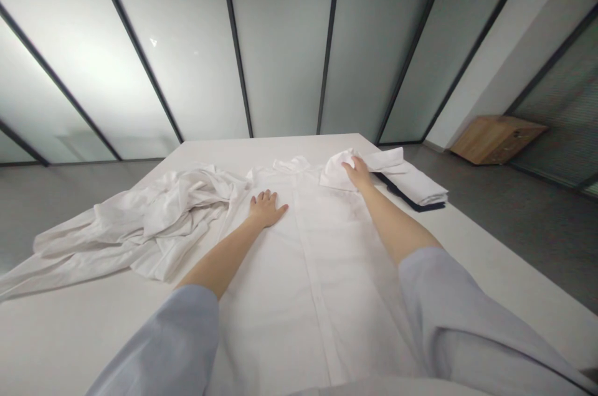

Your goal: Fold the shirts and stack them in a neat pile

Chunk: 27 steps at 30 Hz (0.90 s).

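A white button-front shirt (299, 259) lies spread out before me, its collar (292, 164) at the far end and its front strip running toward me. On its left chest area my left hand (265, 209) rests flat with the fingers spread. My right hand (359, 173) grips bunched white fabric (337, 172) at the shirt's right shoulder or sleeve; the fingertips are partly sunk in the folds. Just beyond that hand is a folded white garment (415, 183) with a dark flat board or cloth (411, 200) under it.
A crumpled heap of white garments (159, 215) covers the table's left side, one sleeve reaching to the near left. The white table (486, 259) has edges at both sides and the far end. Frosted glass panels (284, 41) stand behind, and a wooden cabinet (495, 137) is at the right.
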Motion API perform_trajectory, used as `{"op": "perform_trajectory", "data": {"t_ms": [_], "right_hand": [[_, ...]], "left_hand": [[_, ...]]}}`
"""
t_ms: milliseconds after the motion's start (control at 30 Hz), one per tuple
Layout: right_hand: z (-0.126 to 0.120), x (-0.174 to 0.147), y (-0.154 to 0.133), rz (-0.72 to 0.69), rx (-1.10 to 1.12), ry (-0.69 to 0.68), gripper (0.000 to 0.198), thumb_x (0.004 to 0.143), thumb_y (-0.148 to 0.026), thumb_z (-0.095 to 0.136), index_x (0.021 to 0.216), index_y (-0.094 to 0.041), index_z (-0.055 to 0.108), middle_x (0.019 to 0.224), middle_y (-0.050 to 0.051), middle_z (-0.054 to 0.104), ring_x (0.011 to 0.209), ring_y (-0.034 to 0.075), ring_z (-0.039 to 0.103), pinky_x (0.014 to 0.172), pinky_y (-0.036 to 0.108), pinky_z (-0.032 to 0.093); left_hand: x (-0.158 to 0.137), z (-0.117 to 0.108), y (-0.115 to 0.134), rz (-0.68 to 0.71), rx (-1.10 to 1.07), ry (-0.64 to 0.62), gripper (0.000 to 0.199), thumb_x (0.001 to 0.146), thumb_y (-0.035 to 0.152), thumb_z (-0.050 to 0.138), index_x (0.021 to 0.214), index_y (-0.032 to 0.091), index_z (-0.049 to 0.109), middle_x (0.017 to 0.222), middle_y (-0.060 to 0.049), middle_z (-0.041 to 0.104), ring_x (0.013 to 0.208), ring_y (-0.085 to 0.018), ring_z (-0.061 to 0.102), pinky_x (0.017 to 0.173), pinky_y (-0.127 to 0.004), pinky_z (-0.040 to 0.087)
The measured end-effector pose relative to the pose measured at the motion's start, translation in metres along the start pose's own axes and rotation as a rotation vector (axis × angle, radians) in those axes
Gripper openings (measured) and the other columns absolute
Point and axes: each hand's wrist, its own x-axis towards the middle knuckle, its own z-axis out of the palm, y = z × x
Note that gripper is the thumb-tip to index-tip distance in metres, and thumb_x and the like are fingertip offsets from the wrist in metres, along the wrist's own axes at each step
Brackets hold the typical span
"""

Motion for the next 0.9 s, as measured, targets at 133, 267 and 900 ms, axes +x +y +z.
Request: {"op": "perform_trajectory", "data": {"t_ms": [133, 267, 900], "right_hand": [[-0.012, -0.033, -0.047, -0.408, 0.059, 0.026, 0.057, 0.092, -0.049, 0.043, 0.137, -0.015, 0.051, 0.145, 0.014, 0.046, 0.14, 0.03, 0.028, 0.114, 0.046, 0.019], [-0.004, -0.099, -0.087, -0.853, 0.05, -0.432, 0.033, 0.089, -0.046, 0.052, 0.095, -0.021, 0.073, 0.103, 0.009, 0.071, 0.12, 0.028, 0.052, 0.11, 0.045, 0.026], [0.028, -0.095, -0.044, -0.397, -0.273, -0.395, 0.052, 0.097, -0.046, 0.039, 0.139, -0.019, 0.047, 0.15, 0.013, 0.04, 0.139, 0.026, 0.033, 0.111, 0.042, 0.026]], "left_hand": [[0.004, -0.002, 0.0, -0.013, 0.007, 0.016, 0.07, 0.09, 0.065, 0.031, 0.144, 0.02, 0.038, 0.156, -0.016, 0.029, 0.142, -0.033, 0.027, 0.112, -0.051, 0.021], [0.004, -0.004, -0.002, -0.004, -0.002, 0.05, 0.064, 0.091, 0.06, 0.036, 0.142, 0.021, 0.042, 0.152, -0.014, 0.037, 0.138, -0.031, 0.034, 0.111, -0.048, 0.025], [0.035, -0.008, -0.011, -0.065, 0.038, 0.075, 0.054, 0.092, 0.044, 0.034, 0.134, 0.018, 0.055, 0.146, -0.015, 0.045, 0.138, -0.034, 0.033, 0.111, -0.049, 0.027]]}}
